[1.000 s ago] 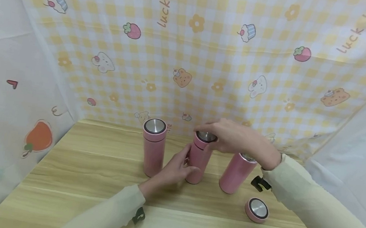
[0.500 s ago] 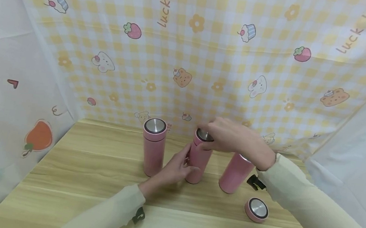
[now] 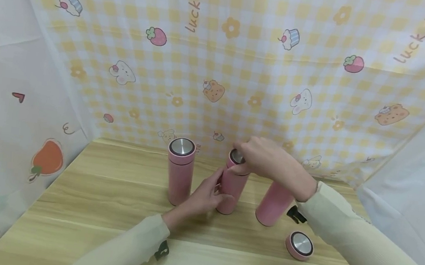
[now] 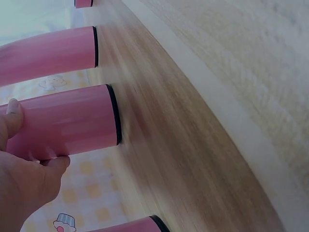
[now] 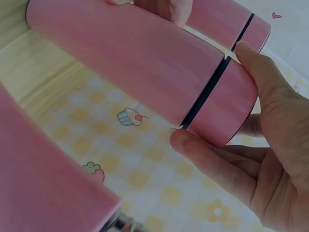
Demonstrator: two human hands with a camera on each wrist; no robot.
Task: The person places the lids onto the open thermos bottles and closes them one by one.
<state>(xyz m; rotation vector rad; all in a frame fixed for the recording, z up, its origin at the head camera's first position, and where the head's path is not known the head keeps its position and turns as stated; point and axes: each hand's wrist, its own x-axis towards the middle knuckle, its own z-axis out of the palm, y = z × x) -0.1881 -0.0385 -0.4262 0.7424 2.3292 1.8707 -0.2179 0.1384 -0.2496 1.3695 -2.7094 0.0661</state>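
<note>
Just below and right of the head view's centre, we see the middle bottle [image 3: 234, 186] upright on the desk [image 3: 125, 175]; the right hand [image 3: 262, 156] has its fingers round the cap [image 5: 227, 104] atop the long axis, while the left hand [image 3: 203, 198] grips the bottle lower down.

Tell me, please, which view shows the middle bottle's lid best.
The right wrist view: it shows the lid and dark ring close up. Head shows it partly behind the right hand; left wrist misses it.
</note>
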